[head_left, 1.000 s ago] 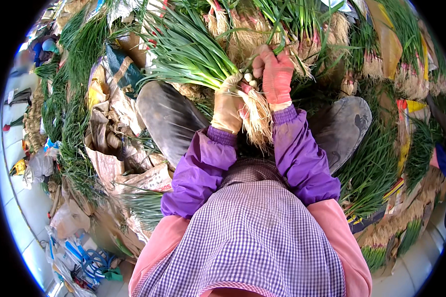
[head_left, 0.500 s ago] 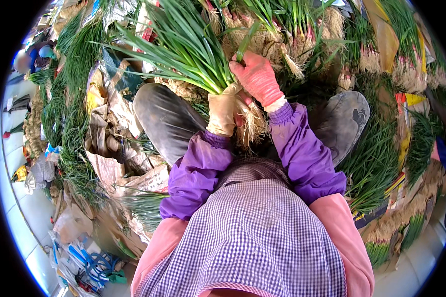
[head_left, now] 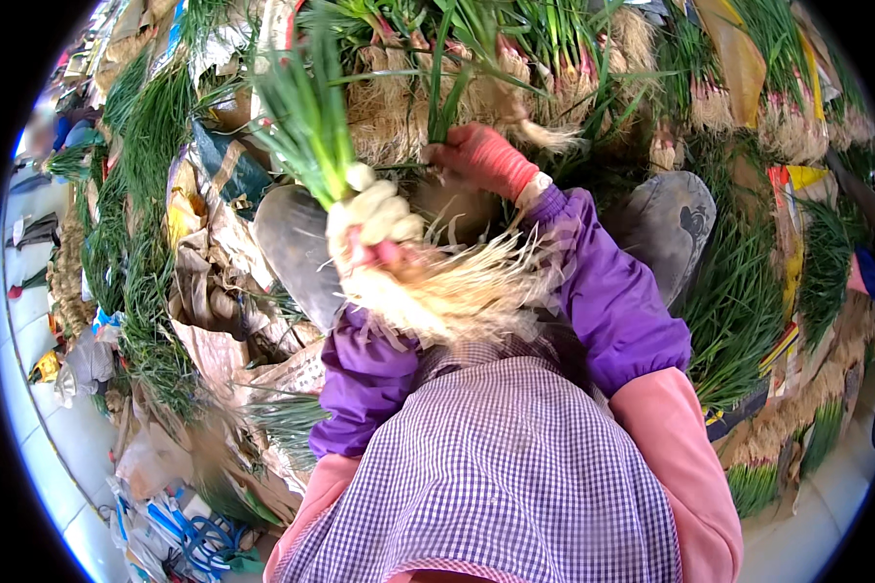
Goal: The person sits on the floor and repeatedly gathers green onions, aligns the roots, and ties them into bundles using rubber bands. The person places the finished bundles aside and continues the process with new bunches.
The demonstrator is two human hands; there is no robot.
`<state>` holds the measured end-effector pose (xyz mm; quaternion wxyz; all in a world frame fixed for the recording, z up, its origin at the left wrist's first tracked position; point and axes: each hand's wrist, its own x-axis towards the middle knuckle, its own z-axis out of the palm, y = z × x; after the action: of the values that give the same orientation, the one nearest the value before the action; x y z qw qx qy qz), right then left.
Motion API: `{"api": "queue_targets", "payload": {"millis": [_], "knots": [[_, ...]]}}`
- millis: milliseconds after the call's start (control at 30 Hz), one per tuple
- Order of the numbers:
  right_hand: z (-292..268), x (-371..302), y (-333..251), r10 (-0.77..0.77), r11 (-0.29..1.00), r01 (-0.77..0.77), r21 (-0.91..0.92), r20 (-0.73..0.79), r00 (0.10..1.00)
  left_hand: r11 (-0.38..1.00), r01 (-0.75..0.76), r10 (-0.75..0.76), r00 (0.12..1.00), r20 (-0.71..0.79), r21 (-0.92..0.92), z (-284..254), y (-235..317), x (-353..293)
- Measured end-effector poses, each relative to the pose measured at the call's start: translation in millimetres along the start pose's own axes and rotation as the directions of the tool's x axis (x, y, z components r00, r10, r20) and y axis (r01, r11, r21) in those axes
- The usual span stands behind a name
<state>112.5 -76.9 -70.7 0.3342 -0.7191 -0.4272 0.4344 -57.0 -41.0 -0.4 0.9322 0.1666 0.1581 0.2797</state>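
Observation:
My left hand [head_left: 371,219], in a cream glove, is closed round a bunch of green garlic [head_left: 332,160]. Its green leaves point up and away, and reddish stem bases show below the fingers. The long pale roots [head_left: 457,291] fan out toward my right forearm, blurred by motion. My right hand [head_left: 486,158], in a red glove, is to the right and a little farther off, apart from the bunch. Its fingers are pinched on a green leaf [head_left: 445,112] that sticks up from them; the fingertips are partly hidden.
Rows of rooted green garlic [head_left: 564,73] lie just beyond my hands. Heaped greens [head_left: 739,321] flank my right knee. Crumpled brown sacking [head_left: 214,311] lies left of my left knee. Blue straps and plastic [head_left: 190,530] are on the tiled floor at lower left.
My left hand has moved left with the bunch and tilted it, so the roots swing out to the right. My right hand has come away from the bunch, still pinching a leaf.

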Motion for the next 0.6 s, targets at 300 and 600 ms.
{"api": "queue_targets", "payload": {"millis": [300,600], "knots": [[-43,0,32,0.034,0.848,0.037,-0.529,0.124,0.992,0.901,-0.130,0.251,0.934,0.256,-0.413,25,27,-25],[-62,-10,26,0.106,0.838,-0.372,-0.400,-0.549,0.829,0.978,0.104,-0.081,0.988,-0.130,0.182,-2,-20,-3]]}}
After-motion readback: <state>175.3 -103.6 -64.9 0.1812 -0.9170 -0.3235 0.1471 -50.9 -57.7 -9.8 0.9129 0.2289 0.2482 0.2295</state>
